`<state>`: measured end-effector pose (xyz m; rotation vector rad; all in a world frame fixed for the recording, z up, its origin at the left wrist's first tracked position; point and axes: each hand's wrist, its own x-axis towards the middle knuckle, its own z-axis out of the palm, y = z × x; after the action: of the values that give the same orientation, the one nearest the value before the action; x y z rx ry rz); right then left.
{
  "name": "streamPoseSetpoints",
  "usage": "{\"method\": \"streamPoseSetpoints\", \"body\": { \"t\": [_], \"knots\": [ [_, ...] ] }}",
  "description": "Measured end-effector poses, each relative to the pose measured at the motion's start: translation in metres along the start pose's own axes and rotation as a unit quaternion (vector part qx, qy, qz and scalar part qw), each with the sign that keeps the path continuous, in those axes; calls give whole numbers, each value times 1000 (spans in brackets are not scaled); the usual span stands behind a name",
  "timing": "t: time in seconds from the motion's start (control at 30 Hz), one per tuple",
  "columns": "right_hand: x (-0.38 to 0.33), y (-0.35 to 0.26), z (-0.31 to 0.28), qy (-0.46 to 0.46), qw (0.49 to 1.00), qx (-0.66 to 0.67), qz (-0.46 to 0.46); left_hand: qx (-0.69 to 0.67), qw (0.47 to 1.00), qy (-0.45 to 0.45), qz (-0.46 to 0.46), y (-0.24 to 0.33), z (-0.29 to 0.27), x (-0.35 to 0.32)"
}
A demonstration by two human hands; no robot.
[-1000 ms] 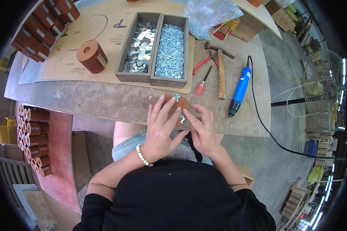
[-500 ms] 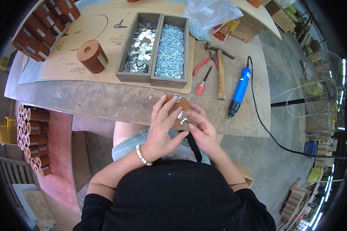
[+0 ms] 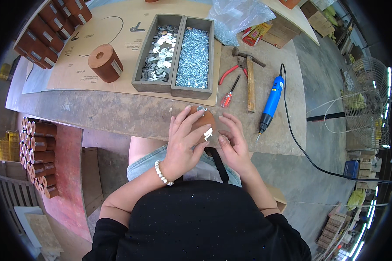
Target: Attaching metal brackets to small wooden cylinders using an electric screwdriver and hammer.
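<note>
Screw tray (image 3: 193, 58) behind the hands; hammer (image 3: 249, 78) and, seemingly, screwdriver (image 3: 271, 102) right.

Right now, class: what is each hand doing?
Left hand: closed around the brown cylinder, holding it.
Right hand: fingers at its small metal bracket; grip cannot be told.

A worn workbench (image 3: 117, 115) stands on grey concrete floor (image 3: 322, 78), with apparently a wire-caged fan (image 3: 365, 93) nearby.

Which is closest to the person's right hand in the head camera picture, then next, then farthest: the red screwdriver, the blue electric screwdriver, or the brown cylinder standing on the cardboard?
Measured from the right hand:
1. Red screwdriver, just beyond the hand on the table.
2. Blue electric screwdriver, off to the right side, a little farther away.
3. Brown cylinder, far off to the left on the cardboard.
</note>
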<state>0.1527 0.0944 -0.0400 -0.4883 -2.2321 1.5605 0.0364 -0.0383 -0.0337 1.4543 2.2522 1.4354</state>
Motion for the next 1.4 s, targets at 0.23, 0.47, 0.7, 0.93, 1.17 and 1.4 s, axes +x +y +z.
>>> {"method": "streamPoseSetpoints", "body": {
  "t": [0.23,0.47,0.7,0.93,1.17,1.4],
  "knots": [
    [2,4,5,-13,1000,24,12,-24,999,-30,3,-2,-2,2],
    [1,-3,4,-16,999,28,19,-21,999,-22,11,-1,-2,3],
    [-4,-4,3,-14,1000,-12,-16,-24,999,-34,17,-3,-5,4],
    [-4,-7,7,-17,999,-26,-31,-20,999,-34,22,-3,-3,4],
    [4,1,10,44,995,88,17,-10,998,-8,54,-2,-2,5],
    [36,-1,7,24,987,108,119,-9,999,-8,52,-1,-5,5]
  ]
}}
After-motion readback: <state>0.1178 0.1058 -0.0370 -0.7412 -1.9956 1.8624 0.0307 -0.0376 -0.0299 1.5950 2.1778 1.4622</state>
